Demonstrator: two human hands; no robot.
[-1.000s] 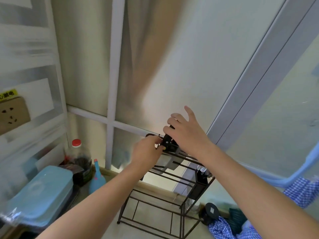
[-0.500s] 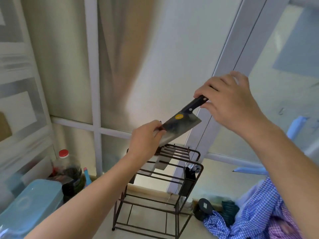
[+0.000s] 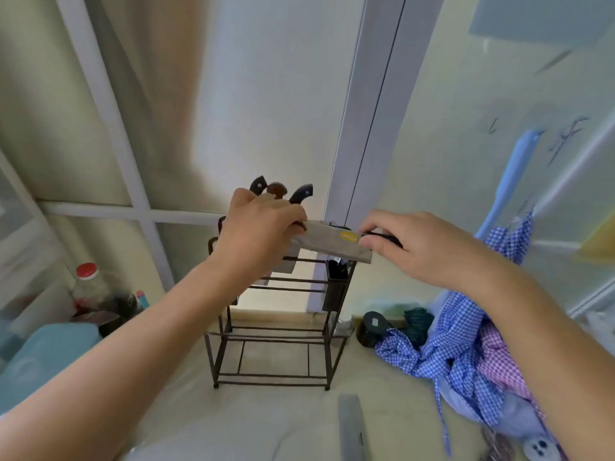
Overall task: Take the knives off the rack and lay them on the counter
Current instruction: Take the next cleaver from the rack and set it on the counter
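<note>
A cleaver with a grey blade and a yellow sticker lies nearly level in the air above the dark wire rack. My right hand grips its black handle. My left hand pinches the blade's far left end. Behind my left hand, three knife handles stick up from the rack top, two dark and one brown. A black utensil holder hangs on the rack's right side. At the bottom edge a grey blade rests on the pale counter.
A red-capped bottle and a light blue lidded box stand at the left. Blue and pink checked cloth is heaped at the right, with a small black round object beside it. A window frame and wall stand behind the rack.
The cleaver has come out of the rack; it was tilted up to the right half a second ago and is now lowered to nearly level. The view has tipped downward.
</note>
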